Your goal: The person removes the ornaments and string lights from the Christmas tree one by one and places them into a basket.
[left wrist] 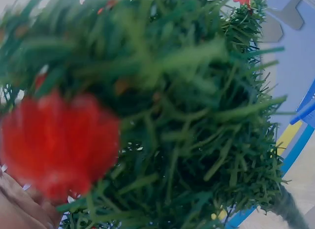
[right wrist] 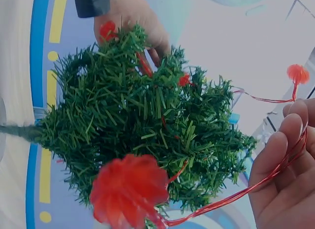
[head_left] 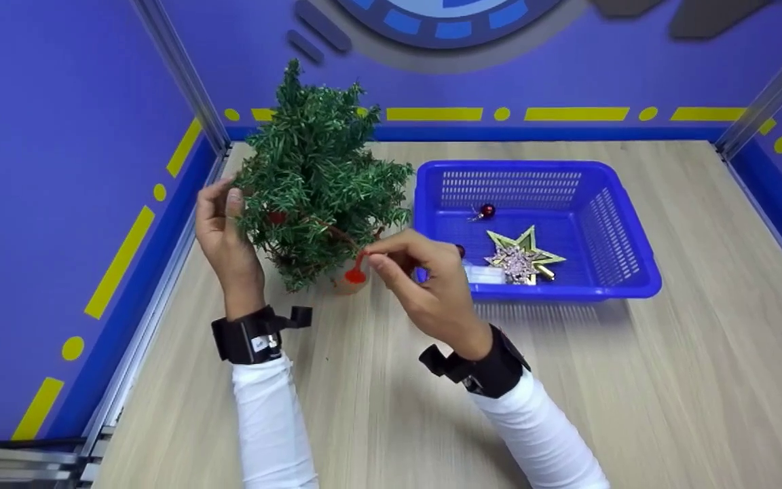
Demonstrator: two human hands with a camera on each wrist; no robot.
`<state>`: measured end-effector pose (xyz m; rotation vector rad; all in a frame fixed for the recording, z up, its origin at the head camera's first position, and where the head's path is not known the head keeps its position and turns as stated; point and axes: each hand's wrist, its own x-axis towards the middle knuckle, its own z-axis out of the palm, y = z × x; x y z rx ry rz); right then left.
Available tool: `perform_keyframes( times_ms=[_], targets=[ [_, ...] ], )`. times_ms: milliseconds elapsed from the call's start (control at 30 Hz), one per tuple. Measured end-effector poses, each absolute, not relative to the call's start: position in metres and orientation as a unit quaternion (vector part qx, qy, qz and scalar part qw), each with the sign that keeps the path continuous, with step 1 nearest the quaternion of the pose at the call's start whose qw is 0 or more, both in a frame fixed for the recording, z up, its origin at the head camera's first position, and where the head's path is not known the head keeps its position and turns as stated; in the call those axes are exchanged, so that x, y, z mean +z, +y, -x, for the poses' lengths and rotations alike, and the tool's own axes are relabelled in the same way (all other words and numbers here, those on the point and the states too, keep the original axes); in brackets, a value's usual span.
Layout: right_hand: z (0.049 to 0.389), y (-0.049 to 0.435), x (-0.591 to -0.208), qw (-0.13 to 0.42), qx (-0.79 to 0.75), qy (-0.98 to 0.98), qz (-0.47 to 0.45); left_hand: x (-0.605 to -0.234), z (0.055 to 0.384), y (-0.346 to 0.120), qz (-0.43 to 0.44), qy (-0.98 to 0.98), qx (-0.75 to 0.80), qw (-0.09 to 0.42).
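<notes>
Red flower string (head_left: 356, 275) trails leftward from the right hand (head_left: 435, 285), whose thumb and fingers pinch it, toward the near right side of the tree (head_left: 316, 176), while the left hand (head_left: 228, 241) rests at the tree's left edge, its grip too hidden to tell.

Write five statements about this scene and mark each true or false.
1. The right grip pinches a red wire beside the tree. True.
2. A gold star lies inside the blue basket. True.
3. In the head view, the tree stands right of the basket. False: it stands left.
4. A red bauble lies inside the basket. True.
5. The left grip is inside the basket. False: the left grip is at the tree's side.
</notes>
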<state>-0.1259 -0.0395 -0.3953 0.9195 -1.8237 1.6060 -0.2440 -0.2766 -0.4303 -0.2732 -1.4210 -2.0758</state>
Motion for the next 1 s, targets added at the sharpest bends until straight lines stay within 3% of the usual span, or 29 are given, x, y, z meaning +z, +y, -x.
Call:
perform_keyframes(
  times_ms=[767, 1000],
  targets=[
    [0.115, -0.066, -0.404, 0.16, 0.606, -0.664, -0.408, -0.425, 0.24, -0.275, 0.114, -0.5, -0.788, 0.342],
    [0.111, -0.065, -0.402, 0.075, 0.706, -0.588, -0.387, -0.424, 0.243, -0.276, 0.106, -0.498, -0.788, 0.346]
  ],
)
